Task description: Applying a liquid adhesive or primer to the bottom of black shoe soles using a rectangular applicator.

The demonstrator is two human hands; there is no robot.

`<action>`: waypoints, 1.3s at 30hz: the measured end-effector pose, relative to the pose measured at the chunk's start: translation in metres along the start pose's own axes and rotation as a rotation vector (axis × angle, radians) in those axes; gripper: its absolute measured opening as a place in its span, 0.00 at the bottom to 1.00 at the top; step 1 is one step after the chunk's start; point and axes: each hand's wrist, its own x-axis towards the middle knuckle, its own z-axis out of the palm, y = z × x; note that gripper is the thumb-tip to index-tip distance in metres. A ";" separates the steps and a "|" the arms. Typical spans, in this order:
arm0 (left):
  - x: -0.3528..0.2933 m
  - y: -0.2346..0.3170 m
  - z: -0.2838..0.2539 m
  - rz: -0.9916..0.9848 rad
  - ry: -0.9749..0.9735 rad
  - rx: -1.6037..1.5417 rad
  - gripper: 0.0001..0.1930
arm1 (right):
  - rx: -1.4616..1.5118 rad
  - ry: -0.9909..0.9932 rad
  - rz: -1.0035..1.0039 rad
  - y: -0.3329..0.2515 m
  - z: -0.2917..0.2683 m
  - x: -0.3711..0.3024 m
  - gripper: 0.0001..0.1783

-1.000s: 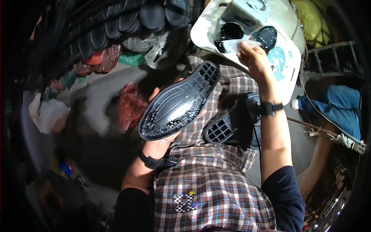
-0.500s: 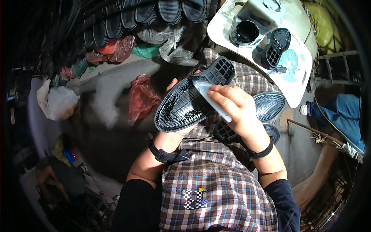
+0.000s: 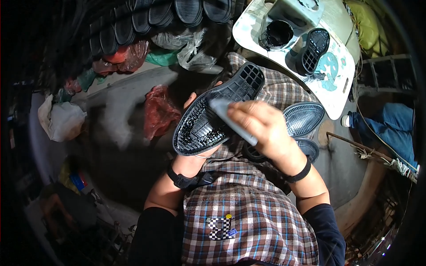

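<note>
A black shoe sole (image 3: 199, 126), heel grid pointing up and right, lies tilted above my lap. My left hand (image 3: 190, 101) holds it from beneath; only fingertips and the base of the hand show past its edges. Wet, shiny black liquid coats part of the sole's forepart. Pinched in my right hand (image 3: 262, 124) is a flat grey tool with a straight edge (image 3: 233, 122), blurred by motion, its far end over the middle of the sole. I cannot tell whether it is a scraper or a brush. More black soles (image 3: 304, 119) rest on my checked apron (image 3: 248, 213), beside my right wrist.
A white stool-like table (image 3: 341, 97) at the upper right bears a grey container with a black-smeared round opening (image 3: 278, 35) and another sole (image 3: 314, 51). Rows of soles (image 3: 188, 11) line the back left. A red plastic bag (image 3: 160, 113) lies left of the held sole.
My right hand has swept the grey tool slightly left and down along the sole. The view has shifted a little, and the left hand keeps its hold.
</note>
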 end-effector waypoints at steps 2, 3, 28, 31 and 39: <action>0.000 -0.002 0.008 0.009 0.095 0.074 0.31 | 0.008 0.027 -0.099 -0.010 0.010 0.003 0.19; -0.002 -0.001 0.012 0.012 0.094 0.094 0.31 | 0.031 0.016 -0.091 -0.012 0.009 0.004 0.19; -0.008 0.029 -0.023 -0.088 -0.049 0.028 0.34 | -0.061 -0.020 0.130 0.067 -0.014 -0.006 0.25; -0.007 0.029 -0.027 -0.093 -0.095 0.006 0.34 | 0.115 -0.090 0.059 0.046 -0.009 0.001 0.26; -0.010 0.022 -0.021 -0.097 -0.035 0.035 0.32 | -0.154 0.491 0.493 0.140 -0.041 -0.011 0.04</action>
